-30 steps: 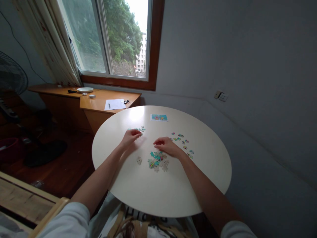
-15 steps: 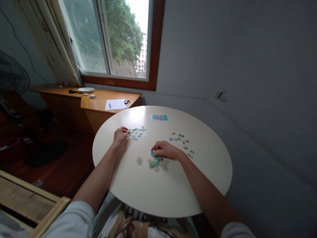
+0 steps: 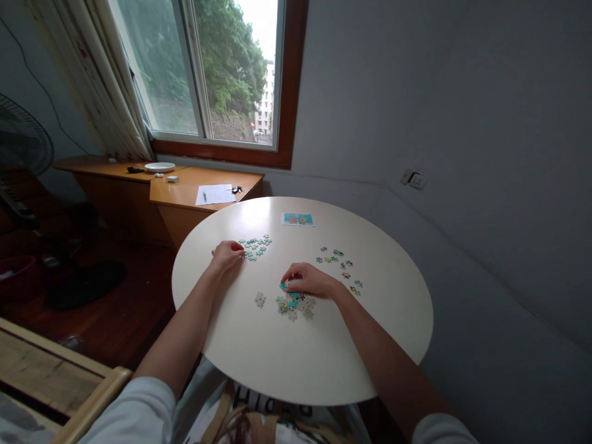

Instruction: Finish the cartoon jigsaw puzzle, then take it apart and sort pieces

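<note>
My left hand [image 3: 227,254] is pinched at the near-left edge of a group of pale teal puzzle pieces [image 3: 257,245]. Its fingertips close on a puzzle piece at that edge, mostly hidden by the fingers. Over a mixed pile of puzzle pieces [image 3: 293,306], some teal or patterned and others showing grey backs, my right hand [image 3: 311,279] is closed with thumb and fingers on a teal puzzle piece [image 3: 283,287]. One or more grey-backed pieces [image 3: 260,300] lie left of the pile. Multicoloured pieces [image 3: 346,275] are scattered to the right.
The round white table [image 3: 287,364] carries a small picture card [image 3: 298,219] at its far side. Behind it, a wooden desk [image 3: 185,192] holds a paper sheet [image 3: 215,195], keys and a white plate [image 3: 160,167]. A fan [image 3: 23,142] stands at the left.
My left hand has shifted slightly right and toward me, along the edge of the teal group. My right hand stays over the pile, almost unmoved.
</note>
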Motion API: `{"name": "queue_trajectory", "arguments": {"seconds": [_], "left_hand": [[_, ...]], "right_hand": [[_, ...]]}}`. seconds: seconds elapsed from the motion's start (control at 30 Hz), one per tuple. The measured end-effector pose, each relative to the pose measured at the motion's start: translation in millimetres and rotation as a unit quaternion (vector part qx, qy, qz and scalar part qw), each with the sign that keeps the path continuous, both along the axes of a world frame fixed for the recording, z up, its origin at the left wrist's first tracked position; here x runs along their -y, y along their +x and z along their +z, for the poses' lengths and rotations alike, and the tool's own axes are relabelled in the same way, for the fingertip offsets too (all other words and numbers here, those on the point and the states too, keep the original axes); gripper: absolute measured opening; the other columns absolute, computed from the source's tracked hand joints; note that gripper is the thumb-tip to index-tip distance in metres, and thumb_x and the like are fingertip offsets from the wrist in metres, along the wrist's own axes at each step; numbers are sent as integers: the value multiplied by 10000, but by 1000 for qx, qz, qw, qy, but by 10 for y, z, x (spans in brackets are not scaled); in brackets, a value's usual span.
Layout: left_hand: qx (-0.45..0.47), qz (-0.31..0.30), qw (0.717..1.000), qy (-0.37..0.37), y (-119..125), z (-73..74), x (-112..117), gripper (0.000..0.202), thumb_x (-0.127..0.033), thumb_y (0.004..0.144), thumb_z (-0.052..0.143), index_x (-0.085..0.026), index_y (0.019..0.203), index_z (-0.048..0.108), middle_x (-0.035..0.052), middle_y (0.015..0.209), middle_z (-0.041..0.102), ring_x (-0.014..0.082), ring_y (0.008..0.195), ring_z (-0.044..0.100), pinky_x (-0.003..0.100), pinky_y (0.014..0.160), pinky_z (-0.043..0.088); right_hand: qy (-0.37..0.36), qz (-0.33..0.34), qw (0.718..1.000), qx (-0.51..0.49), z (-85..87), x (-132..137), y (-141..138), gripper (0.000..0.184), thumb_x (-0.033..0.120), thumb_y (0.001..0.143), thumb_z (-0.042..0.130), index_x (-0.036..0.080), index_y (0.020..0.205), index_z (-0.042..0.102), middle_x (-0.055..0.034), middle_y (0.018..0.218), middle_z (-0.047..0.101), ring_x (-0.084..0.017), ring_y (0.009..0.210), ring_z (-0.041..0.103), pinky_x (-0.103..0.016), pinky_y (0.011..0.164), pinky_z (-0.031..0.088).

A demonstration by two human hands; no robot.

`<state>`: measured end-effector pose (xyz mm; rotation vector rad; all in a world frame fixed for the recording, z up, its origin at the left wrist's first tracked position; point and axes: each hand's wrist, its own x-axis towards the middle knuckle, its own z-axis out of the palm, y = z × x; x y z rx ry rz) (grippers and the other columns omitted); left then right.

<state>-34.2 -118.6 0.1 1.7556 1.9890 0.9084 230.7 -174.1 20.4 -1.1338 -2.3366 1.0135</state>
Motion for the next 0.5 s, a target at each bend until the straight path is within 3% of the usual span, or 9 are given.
{"name": "queue_trajectory", "arguments": {"seconds": [0.2, 0.5], "left_hand": [[-25, -4, 1000, -15, 55, 76, 60, 133, -258, 691, 581, -189, 726, 688, 57, 855, 717, 248, 914, 602, 433, 917, 303], [-43, -14, 999, -22, 60, 63, 60, 157, -297, 699, 577, -182, 734, 678, 65, 854, 707, 254, 887, 601, 459, 909, 287]], "right_hand": [[3, -3, 1000, 5, -13, -14, -7, 226, 279, 660, 699, 177, 860, 720, -40, 856, 576, -148, 787, 526, -254, 705, 431], [2, 0, 1000, -12, -58, -40, -1, 252, 284, 665, 698, 177, 892, 719, -39, 849, 568, -141, 763, 523, -255, 692, 436]]}}
